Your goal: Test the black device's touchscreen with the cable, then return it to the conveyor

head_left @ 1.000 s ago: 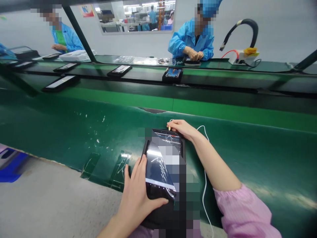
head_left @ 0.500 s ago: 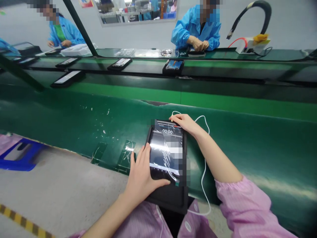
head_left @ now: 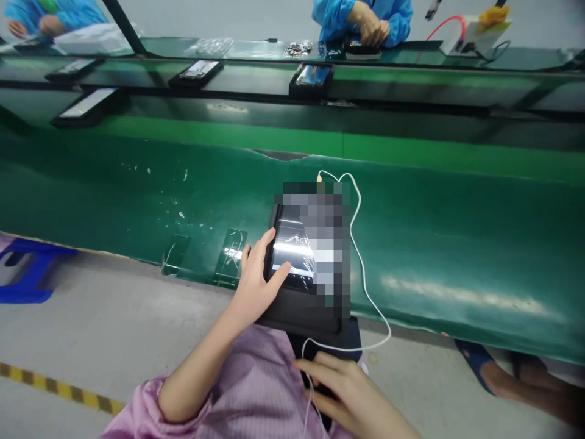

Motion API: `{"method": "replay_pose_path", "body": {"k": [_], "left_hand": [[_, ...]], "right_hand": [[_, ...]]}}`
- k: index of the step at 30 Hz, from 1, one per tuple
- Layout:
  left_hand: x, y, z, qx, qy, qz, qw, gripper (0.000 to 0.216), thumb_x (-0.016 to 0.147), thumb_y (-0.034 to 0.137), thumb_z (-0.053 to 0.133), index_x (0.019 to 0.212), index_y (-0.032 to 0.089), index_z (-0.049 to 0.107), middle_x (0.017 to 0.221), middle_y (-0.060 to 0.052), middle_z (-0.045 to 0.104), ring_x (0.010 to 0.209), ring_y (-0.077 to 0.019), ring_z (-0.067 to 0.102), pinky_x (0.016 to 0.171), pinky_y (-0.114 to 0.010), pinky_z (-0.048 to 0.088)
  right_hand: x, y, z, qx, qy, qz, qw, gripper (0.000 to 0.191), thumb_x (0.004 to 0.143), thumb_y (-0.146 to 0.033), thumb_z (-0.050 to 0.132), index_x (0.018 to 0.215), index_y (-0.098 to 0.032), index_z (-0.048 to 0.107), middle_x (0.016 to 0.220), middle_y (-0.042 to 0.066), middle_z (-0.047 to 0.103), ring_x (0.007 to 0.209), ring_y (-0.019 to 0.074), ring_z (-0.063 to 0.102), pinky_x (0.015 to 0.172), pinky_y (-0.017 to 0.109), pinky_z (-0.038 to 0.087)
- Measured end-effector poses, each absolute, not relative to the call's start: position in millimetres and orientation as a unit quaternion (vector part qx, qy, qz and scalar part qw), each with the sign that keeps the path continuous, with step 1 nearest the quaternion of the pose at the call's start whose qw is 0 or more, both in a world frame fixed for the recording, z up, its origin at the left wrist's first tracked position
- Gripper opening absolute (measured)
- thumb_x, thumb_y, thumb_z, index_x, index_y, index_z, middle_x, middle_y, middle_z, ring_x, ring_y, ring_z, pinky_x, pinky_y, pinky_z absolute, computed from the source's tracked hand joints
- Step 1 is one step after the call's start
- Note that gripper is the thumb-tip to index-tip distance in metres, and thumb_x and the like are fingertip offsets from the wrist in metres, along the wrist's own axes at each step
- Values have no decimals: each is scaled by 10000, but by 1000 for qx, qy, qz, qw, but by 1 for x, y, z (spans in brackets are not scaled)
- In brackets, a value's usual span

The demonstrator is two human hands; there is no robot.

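A tablet (head_left: 292, 256) with a lit, glare-streaked screen lies in a black tray (head_left: 297, 314) at the near edge of the green table (head_left: 137, 201). My left hand (head_left: 256, 283) grips the tablet's left side, thumb on the glass. A white cable (head_left: 361, 268) runs from a yellowish plug (head_left: 319, 178) at the tablet's far end, loops round its right side and drops to my lap. My right hand (head_left: 351, 396) rests low over my lap on a dark object, fingers stretched out, with the cable passing under them.
Behind the table a conveyor carries tablets in black trays (head_left: 311, 79) (head_left: 196, 72) (head_left: 86, 103). A co-worker's hands (head_left: 368, 21) work at the far bench. A blue stool (head_left: 22, 277) stands at the left, a striped floor line (head_left: 55, 390) below it, and someone's sandalled foot (head_left: 484, 372) at the right.
My right hand left the tablet's far end, with the cable now plugged in there, and came down to my lap. My left hand slid up the tablet's left side. The view tilted down.
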State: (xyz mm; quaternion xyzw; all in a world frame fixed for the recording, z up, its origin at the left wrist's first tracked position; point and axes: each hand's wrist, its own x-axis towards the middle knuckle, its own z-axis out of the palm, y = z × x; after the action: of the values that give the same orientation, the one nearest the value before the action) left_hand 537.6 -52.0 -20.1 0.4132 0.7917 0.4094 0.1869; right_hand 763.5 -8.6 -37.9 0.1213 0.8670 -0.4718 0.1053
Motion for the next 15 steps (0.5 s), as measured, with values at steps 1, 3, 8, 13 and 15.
{"method": "replay_pose_path", "body": {"k": [1, 3, 8, 13, 15], "left_hand": [[537, -52, -21, 408, 790, 417, 188, 536, 895, 370, 473, 1395, 250, 318, 1482, -118, 430, 1403, -271, 341, 1170, -567, 133], [537, -52, -22, 408, 787, 420, 193, 552, 887, 370, 486, 1396, 254, 309, 1486, -113, 424, 1407, -268, 333, 1175, -566, 105], [540, -50, -22, 420, 796, 397, 180, 645, 839, 379, 563, 1406, 244, 286, 1485, -128, 419, 1399, -290, 340, 1172, -579, 89], [542, -49, -22, 428, 801, 389, 157, 662, 838, 381, 568, 1415, 240, 276, 1474, -130, 435, 1384, -289, 364, 1164, -581, 127], [542, -49, -23, 428, 799, 393, 156, 640, 852, 388, 543, 1414, 233, 277, 1474, -134, 434, 1387, -288, 363, 1163, -581, 128]], "right_hand": [[762, -13, -49, 125, 876, -454, 108, 389, 889, -86, 576, 1223, -280, 618, 948, 30, 652, 834, 182, 665, 721, 259, 524], [760, -17, -68, 141, 894, -415, 97, 323, 900, -75, 543, 1144, -252, 661, 932, 40, 649, 825, 192, 673, 722, 268, 526], [765, -21, -76, 148, 911, -383, 26, 276, 990, -157, 405, 1057, -197, 670, 868, 61, 613, 752, 182, 655, 661, 257, 520], [764, -20, -30, 102, 897, -428, -39, 417, 1048, -315, 282, 997, -202, 680, 807, 51, 605, 724, 150, 612, 630, 224, 505], [762, -17, -13, 85, 907, -404, -85, 375, 1041, -300, 317, 1036, -200, 679, 747, 41, 597, 659, 151, 590, 581, 234, 496]]}}
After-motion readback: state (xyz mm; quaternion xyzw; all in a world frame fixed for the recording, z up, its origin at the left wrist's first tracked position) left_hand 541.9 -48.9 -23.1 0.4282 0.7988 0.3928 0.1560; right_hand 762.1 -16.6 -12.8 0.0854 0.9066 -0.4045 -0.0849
